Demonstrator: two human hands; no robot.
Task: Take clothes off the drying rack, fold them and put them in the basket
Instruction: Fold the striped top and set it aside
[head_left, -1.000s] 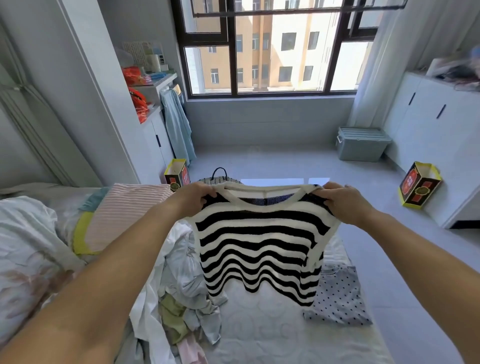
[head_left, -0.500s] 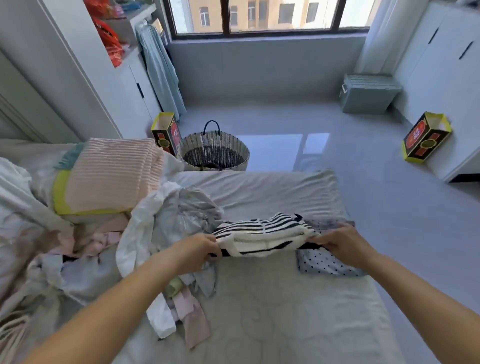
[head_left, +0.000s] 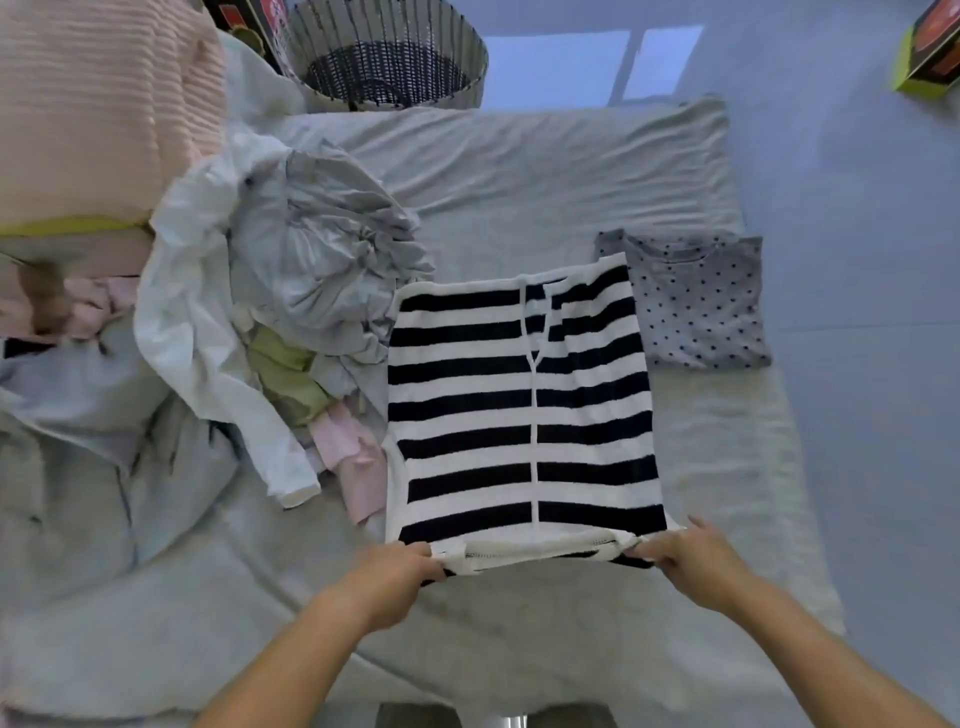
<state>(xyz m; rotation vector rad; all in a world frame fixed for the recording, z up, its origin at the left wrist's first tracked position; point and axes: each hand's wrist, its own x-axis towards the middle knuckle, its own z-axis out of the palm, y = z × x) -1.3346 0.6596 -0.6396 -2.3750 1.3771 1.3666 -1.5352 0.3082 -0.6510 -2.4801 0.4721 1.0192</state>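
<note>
The striped top (head_left: 524, 410), bunched up between the hands half a second ago, now lies spread flat on the bed (head_left: 519, 171). The left hand (head_left: 387, 577) and the right hand (head_left: 691, 564) each pinch a corner of its near edge with curled fingers. It lies between the heap of unfolded clothes (head_left: 291, 291) and a folded dotted shirt (head_left: 701, 301), whose corner it overlaps; the basket (head_left: 384, 57) stands on the floor beyond the bed.

Clothes heap (head_left: 291, 312) crowding sweater's (head_left: 524, 405) left
</note>
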